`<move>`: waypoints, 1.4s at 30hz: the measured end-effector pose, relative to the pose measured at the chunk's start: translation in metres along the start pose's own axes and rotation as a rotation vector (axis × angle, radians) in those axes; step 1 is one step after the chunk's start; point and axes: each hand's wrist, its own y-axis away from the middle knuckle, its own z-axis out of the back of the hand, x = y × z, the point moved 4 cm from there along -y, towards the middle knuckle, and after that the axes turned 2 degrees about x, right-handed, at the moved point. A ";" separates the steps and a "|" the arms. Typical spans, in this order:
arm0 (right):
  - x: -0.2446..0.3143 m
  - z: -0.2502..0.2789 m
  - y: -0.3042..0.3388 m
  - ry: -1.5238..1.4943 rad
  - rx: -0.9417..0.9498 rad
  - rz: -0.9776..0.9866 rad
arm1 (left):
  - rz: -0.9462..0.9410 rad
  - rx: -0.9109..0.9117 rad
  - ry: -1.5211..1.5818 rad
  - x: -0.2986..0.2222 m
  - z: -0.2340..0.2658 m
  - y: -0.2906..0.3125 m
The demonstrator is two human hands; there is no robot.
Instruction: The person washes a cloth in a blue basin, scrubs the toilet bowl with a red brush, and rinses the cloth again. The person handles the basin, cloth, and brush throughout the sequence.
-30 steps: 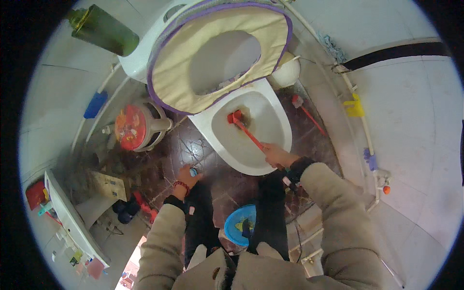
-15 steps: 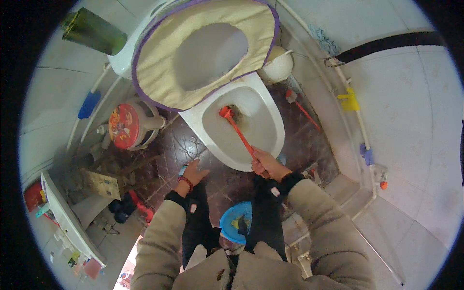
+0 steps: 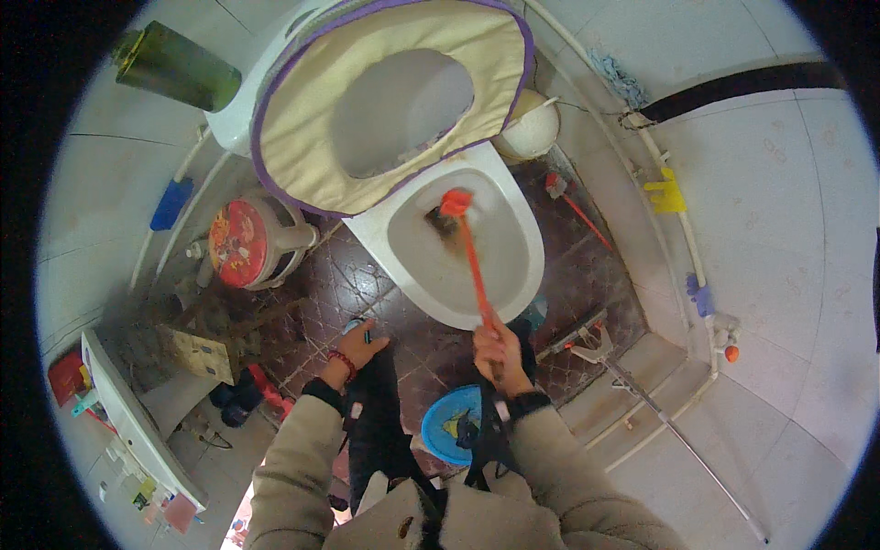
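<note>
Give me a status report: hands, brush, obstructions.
Right hand gripping red brush. Left hand at left knee. Brush head over toilet bowl, contact unclear. Raised seat clear.

Bathroom: toilet (image 3: pixel 504 247), apparently a washbasin (image 3: pixel 139 426)

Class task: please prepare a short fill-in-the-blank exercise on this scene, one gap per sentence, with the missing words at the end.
1. The right hand holds the red brush by its ____.
2. The left hand has a bracelet of ____ beads at its wrist.
3. The round basin between the person's legs is ____ in colour.
4. The cream toilet-seat cover is edged in ____.

Missing words: handle; red; blue; purple.
</note>
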 end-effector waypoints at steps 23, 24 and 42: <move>0.020 -0.024 -0.038 0.841 -0.339 0.026 | -0.036 -0.003 0.077 0.019 0.015 0.004; 0.025 -0.019 -0.011 1.107 -0.448 0.004 | -0.015 0.010 0.054 0.023 0.015 0.004; 0.004 -0.153 -0.036 3.588 0.029 0.330 | -0.088 0.037 0.478 0.029 -0.007 -0.001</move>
